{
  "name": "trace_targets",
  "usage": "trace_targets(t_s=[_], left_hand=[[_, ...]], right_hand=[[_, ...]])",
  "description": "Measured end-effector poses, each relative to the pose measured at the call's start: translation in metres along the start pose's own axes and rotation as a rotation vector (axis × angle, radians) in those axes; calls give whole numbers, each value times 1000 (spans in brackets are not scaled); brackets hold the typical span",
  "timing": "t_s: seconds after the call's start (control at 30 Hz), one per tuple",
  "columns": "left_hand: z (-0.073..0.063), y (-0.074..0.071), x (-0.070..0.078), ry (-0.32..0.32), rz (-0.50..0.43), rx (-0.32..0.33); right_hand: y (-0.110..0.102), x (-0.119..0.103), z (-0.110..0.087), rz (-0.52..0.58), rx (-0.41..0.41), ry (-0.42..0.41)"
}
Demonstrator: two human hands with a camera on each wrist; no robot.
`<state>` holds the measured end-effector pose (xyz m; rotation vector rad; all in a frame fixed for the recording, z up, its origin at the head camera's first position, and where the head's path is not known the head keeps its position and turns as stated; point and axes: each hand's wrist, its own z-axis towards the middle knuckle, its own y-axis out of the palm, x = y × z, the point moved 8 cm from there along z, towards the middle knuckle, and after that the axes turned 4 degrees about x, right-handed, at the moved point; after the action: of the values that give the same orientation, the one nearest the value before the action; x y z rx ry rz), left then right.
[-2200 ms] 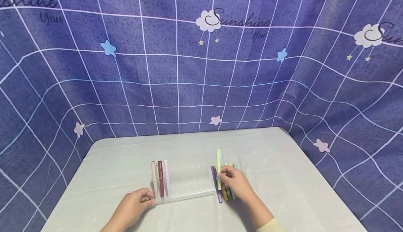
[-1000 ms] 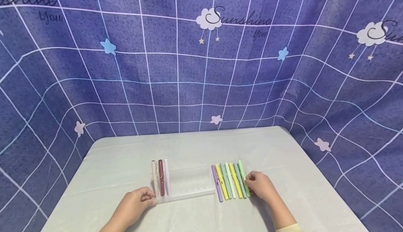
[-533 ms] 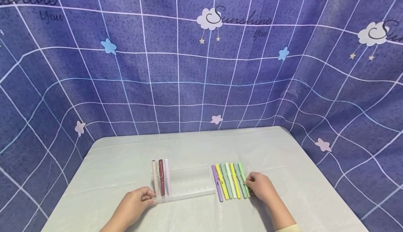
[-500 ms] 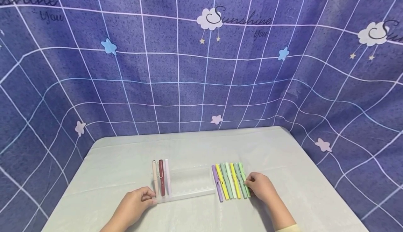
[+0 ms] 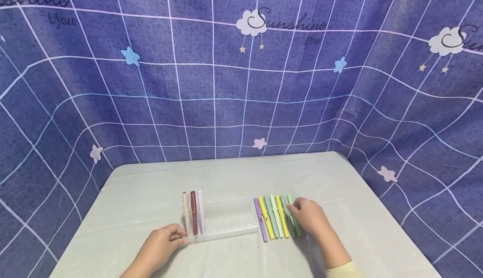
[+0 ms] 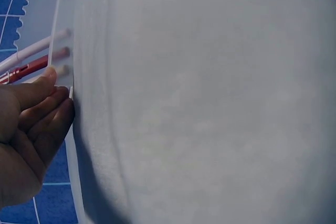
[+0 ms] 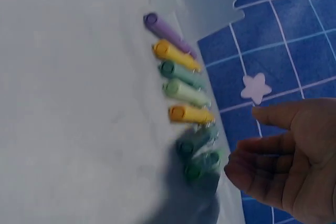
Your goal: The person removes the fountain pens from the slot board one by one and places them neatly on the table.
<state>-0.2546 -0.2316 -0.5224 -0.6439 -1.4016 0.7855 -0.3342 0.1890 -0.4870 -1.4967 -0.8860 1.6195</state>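
Note:
My left hand (image 5: 162, 242) pinches the front left corner of a clear plastic pen rack (image 5: 226, 231); in the left wrist view the thumb lies over its edge. At the rack's left end stand a beige pen (image 5: 186, 215), a dark red pen (image 5: 194, 215) and a pale lilac pen (image 5: 201, 213). To the right of the rack lies a row of several pens, from a purple pen (image 5: 260, 219) to a bright green pen (image 5: 290, 198) at the far end. My right hand (image 5: 311, 217) is over that end, partly covering the green pens, its thumb apart from its fingers in the right wrist view.
A pale cloth covers the table (image 5: 151, 185). Behind it and on both sides hangs a blue-purple curtain (image 5: 226, 81) with a grid, clouds and stars. The rack's notched wall (image 6: 39, 14) shows in the left wrist view.
The right hand carried the bright green pen rightward and laid it at the row's right end. Now it has let go and shifted slightly up. The left hand stays at the rack's corner.

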Motion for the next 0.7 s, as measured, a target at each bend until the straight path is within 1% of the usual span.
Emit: trace_targets(t_s=[0.07, 0.17, 0.27, 0.33, 0.4, 0.5, 0.63, 0.7], left_hand=[[0, -1, 1, 7, 2, -1], [-1, -1, 2, 8, 0, -2], [-1, -1, 2, 9, 2, -1], [-1, -2, 2, 8, -1, 0], [0, -2, 3, 11, -2, 1], [0, -2, 2, 9, -3, 4], [-1, -2, 1, 7, -4, -1], [-1, -2, 1, 3, -5, -3]], right_hand=[[1, -12, 3, 42, 7, -47], [5, -32, 5, 138, -15, -136], [14, -55, 4, 247, -89, -244], [21, -69, 3, 291, -137, -315], [29, -83, 1, 337, -188, -364], [44, -100, -1, 365, -228, -403], [68, -120, -6, 428, -288, -397], [78, -129, -9, 478, -320, -388]])
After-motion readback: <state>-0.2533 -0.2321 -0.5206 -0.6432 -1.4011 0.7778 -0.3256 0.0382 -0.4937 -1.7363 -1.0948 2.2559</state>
